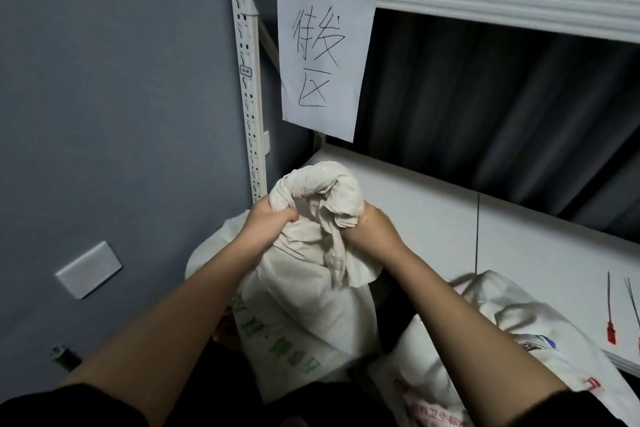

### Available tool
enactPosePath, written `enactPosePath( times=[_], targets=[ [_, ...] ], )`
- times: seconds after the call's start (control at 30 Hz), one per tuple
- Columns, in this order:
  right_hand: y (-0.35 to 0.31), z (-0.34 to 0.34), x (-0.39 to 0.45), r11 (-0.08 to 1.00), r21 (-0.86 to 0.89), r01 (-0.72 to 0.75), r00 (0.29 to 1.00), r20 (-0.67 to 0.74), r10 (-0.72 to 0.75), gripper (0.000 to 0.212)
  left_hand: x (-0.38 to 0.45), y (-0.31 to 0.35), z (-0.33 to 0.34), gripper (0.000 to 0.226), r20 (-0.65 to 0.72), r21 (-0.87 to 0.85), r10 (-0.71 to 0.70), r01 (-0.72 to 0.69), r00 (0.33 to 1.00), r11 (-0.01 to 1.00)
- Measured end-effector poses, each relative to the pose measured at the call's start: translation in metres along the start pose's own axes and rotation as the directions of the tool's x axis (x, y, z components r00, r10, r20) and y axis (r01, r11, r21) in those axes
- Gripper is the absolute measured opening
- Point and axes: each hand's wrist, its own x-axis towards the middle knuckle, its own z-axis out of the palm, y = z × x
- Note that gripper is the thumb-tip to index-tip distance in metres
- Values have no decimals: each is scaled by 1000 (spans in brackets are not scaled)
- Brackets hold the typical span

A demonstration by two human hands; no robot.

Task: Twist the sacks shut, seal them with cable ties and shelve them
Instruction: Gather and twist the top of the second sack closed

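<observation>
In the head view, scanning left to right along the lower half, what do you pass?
White wall plate → left hand → gathered neck of the cloth sack → right hand → second sack leaning at the shelf edge → red-headed cable ties lying on the white shelf.

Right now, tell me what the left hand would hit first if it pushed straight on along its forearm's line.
The left hand already grips the sack's bunched neck, so it meets that cloth at once. Beyond it lies the white shelf board, though depth is hard to judge.
</observation>
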Motion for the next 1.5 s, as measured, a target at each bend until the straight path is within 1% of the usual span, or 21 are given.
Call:
enactPosePath(
  times=[0.13,0.27,0.37,0.47,0.53,0.6,0.63,0.73,0.77,0.83,0.97,1.03,1.07,1.1,1.17,1.23,1.27,1.3,1.33,1.43,1.5],
  targets=[
    [-4,15,-21,927,363,-95,994,91,66,62,0,0,3,16,-16,-3,-22,22,1000,1000],
    [-15,21,-14,870,478,-121,987,149,56,65,0,2,3,17,-35,-22,-59,58,998,998],
    [-17,22,-14,937,296,-183,976,169,138,32,1,1,1,16,-31,-49,-86,85,996,995],
    [-12,31,-23,988,51,-144,988,63,140,49,0,1,3,18,-15,-92,-96,94,995,991],
    [-12,41,-29,982,-186,-33,999,-7,33,50,-1,2,6,19,-9,-141,-103,101,995,985],
    [-16,54,-34,882,-466,71,992,-60,-112,49,-3,1,11,20,10,-151,-86,87,996,985],
    [-18,61,-35,842,-533,80,984,-95,-154,46,-4,1,13,22,29,-141,-64,68,998,988],
    [-29,63,-32,827,-552,106,985,-59,-165,45,-4,2,10,23,128,-106,-14,28,992,994],
    [-30,61,-31,829,-550,99,988,-41,-146,45,-2,2,7,33,182,-94,-5,22,983,995],
    [-23,63,-26,793,-596,123,990,21,-138,46,1,3,-2,70,278,-75,-33,56,960,996],
    [-16,59,-29,968,-251,15,1000,23,-9,54,-5,-1,-9,84,329,-193,14,53,944,980],
    [-14,58,-29,999,-45,28,1000,13,-27,69,-8,-1,-8,72,306,-250,69,10,950,968],
    [-13,56,-30,990,140,22,999,34,-27,79,-8,-2,-7,59,292,-277,85,-1,953,961],
    [-14,53,-31,921,389,3,996,78,-36,87,-6,-3,-7,48,282,-289,89,-4,955,957],
    [-11,44,-31,589,807,-52,988,129,-89,92,-4,-3,-8,48,299,-284,100,-11,949,959],
    [-8,24,-29,313,946,-88,987,124,-98,83,-3,-5,-11,61,311,-273,100,-11,945,962],
    [-8,12,-26,227,969,-99,987,124,-98,72,-3,-5,-12,63,317,-269,102,-14,943,963],
    [-9,1,-22,208,972,-107,985,132,-108,63,-4,-5,-11,62,320,-259,108,-23,941,965],
    [-12,-10,-19,255,960,-113,984,145,-108,54,-5,-5,-9,59,319,-238,119,-42,940,970],
    [-9,-27,-6,569,815,-114,979,189,-74,24,-7,-7,-7,52,330,-233,140,-63,934,970],
    [-6,-31,-2,669,728,-151,953,288,-99,30,-6,-7,-9,61,307,-240,133,-58,942,969]
  ],
)
